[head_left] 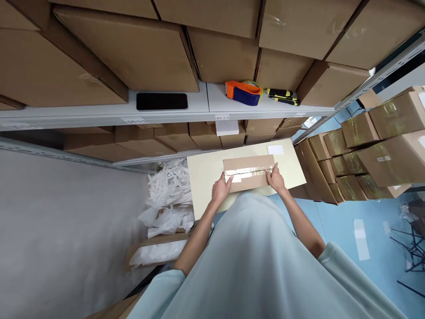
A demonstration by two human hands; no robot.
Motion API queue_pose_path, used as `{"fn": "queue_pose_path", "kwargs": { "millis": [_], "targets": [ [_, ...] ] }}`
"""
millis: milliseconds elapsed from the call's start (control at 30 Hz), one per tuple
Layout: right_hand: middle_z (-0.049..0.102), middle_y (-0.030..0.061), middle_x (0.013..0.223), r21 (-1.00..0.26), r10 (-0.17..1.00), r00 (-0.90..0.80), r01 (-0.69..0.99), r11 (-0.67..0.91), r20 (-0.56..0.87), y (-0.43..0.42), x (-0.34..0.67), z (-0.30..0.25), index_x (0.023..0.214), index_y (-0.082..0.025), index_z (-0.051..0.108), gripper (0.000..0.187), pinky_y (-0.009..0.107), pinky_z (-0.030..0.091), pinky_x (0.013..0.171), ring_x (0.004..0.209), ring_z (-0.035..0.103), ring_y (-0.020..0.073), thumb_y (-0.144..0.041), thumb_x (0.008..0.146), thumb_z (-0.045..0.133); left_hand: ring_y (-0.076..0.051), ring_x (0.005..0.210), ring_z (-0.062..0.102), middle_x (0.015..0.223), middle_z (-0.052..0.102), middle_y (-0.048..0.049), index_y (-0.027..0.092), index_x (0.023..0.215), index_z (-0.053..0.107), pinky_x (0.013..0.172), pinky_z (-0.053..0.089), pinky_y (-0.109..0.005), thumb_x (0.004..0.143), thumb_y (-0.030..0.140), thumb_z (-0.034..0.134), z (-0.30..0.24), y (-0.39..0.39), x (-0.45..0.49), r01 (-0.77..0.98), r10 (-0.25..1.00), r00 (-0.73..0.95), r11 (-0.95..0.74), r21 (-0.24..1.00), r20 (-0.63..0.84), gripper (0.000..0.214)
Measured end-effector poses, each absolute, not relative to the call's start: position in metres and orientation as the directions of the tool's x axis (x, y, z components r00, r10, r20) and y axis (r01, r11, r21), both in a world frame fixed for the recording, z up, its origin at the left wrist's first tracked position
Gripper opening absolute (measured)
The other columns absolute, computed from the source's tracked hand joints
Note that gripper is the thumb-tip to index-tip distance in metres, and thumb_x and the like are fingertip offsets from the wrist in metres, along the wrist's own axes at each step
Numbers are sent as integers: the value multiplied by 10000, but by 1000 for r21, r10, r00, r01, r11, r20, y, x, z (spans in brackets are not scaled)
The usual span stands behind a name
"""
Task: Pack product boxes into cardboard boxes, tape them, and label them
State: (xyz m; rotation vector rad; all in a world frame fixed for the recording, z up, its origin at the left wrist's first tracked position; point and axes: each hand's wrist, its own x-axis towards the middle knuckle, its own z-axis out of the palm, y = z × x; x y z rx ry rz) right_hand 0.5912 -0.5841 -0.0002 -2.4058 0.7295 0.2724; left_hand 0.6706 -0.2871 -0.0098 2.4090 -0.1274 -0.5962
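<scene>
A flat brown cardboard box (249, 164) lies on a cream-coloured board (207, 177) in front of me. Shiny clear tape runs along the seam across its top, with a small white label near the left end. My left hand (221, 188) grips the box's left end, thumb on top. At the right end, my right hand (276, 179) holds it the same way, its thumb by the tape. The fingers under the box's edges are hidden. A white paper slip (275, 149) rests on the board beyond the right hand.
On the shelf (199, 102) above are a black phone (162, 101), an orange and blue tape dispenser (244, 92) and yellow-black utility knives (282, 96). Cartons fill the shelves. More boxes (352, 164) are stacked at right. White packing scraps (171, 188) lie left of the board.
</scene>
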Motion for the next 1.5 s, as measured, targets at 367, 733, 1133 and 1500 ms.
{"fn": "queue_pose_path", "kwargs": {
  "millis": [367,733,1133,1500],
  "targets": [
    [793,257,1437,-576,-463,728,-684,-447,-505,-581,604,-8,1616,-124,541,947,482,549,1171,1405,743,439,-796,971,714,-355,1417,759,1386,847,-114,237,1286,778,1256,573,-471,992,605,576,-38,-253,701,203,-390,822,-478,854,-414,512],
    [843,182,1336,-909,-780,536,-406,96,-322,-576,398,-30,1256,-210,726,857,583,605,1152,1294,780,451,-936,801,715,-435,1499,684,1553,746,-203,161,1433,726,1308,524,-485,701,855,877,-1,-355,684,183,-667,545,-497,848,-508,1020],
    [840,140,1385,-871,-944,157,-452,194,-291,-669,210,-17,1324,-252,733,670,545,599,1176,1329,783,391,-784,944,588,-435,1399,736,1479,783,-207,184,1334,761,1205,592,-544,706,861,885,-1,-531,534,-29,-859,311,-435,900,-406,931],
    [803,142,1467,-869,-956,-41,-408,280,-289,-800,-10,-23,1517,-263,648,731,540,609,1142,1364,762,387,-761,984,608,-403,1203,770,1216,831,-171,171,1135,810,1122,601,-535,617,713,995,-24,-737,331,-162,-859,198,-504,848,-472,772]
  ]
}}
